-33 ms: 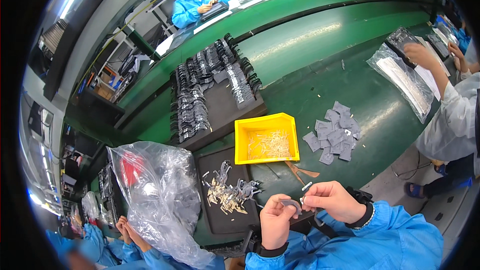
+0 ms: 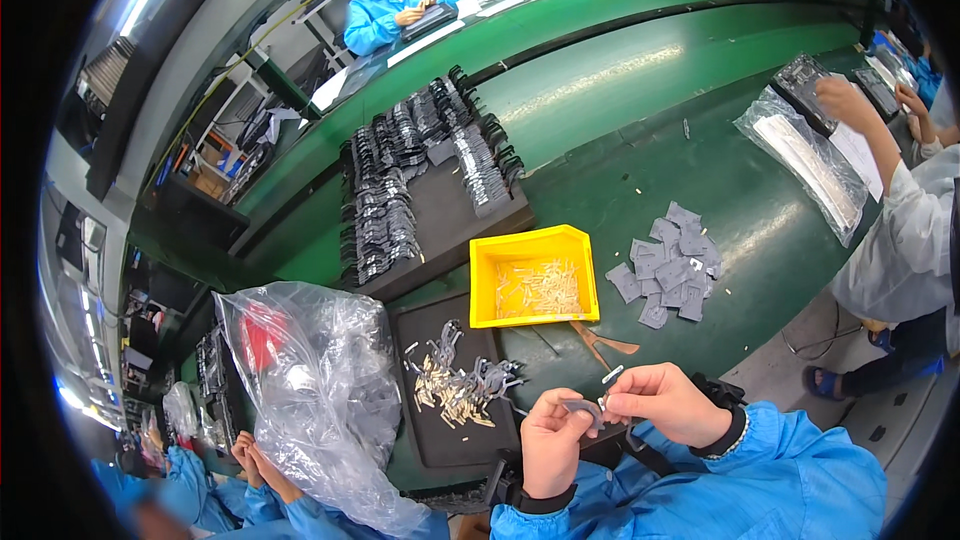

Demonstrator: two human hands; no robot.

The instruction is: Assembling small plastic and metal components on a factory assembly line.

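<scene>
Near the front edge of the table, my left hand (image 2: 556, 440) pinches a small grey plastic plate (image 2: 580, 406) between thumb and fingers. Right beside it, my right hand (image 2: 662, 402) is closed, fingertips together against the plate's edge. A small whitish strip (image 2: 612, 374) sticks out at those fingertips; its exact kind is too small to make out. Just beyond my hands lies a pair of tweezer-like brown metal prongs (image 2: 604, 343). Behind them stands a yellow bin (image 2: 482, 285) with many small pale pins in it.
Grey plates (image 2: 672, 265) lie piled to the right. A dark tray (image 2: 420, 435) holds brass-coloured pins and grey parts. Clear plastic bags (image 2: 320, 380) sit at left. Rows of dark parts (image 2: 385, 190) fill a foam block. A co-worker's hand (image 2: 845, 105) is over black parts at far right.
The co-worker's hand at the far right has shifted slightly to the right. My own hands have barely moved.
</scene>
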